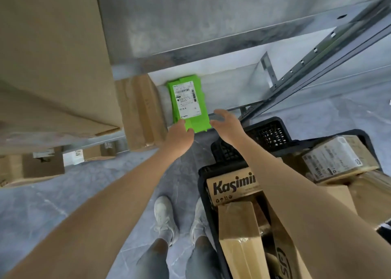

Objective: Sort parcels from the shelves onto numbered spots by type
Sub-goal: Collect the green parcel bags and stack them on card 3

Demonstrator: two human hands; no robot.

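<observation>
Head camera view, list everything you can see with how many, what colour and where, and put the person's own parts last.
green parcel: one, bright green with white label, on the shelf ahead
shelf: grey metal, ahead
brown boxes: several, cardboard, left shelves
black crates: at least two, right, holding cardboard boxes
Kasimir-type printed box: one, brown, in the near crate
floor: grey
shoes: two, white, below
left hand: touching the parcel's near edge
right hand: fingers spread beside the parcel

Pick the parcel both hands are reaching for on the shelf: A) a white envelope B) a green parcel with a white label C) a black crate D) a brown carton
B: the left hand touches the near edge of the green parcel, and the right hand is open beside its right corner on the shelf.
</observation>
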